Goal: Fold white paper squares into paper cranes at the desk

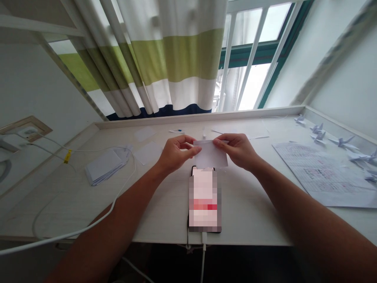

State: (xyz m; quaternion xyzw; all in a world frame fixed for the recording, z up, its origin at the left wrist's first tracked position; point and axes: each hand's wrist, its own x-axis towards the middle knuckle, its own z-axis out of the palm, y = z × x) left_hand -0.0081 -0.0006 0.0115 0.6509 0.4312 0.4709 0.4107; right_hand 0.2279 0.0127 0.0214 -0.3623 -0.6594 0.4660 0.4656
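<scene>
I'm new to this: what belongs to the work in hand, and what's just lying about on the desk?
In use:
small white paper, pinched by the left hand and right hand

Lying about, as far as I can judge:
stacked paper at left
printed sheet at right
folded paper birds
phone, though possibly in use

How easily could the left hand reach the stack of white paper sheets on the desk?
Likely yes: the stack of white paper sheets lies largely uncovered. However, a thin white cable loops between, and the left hand pinches a small white paper sheet.
</scene>
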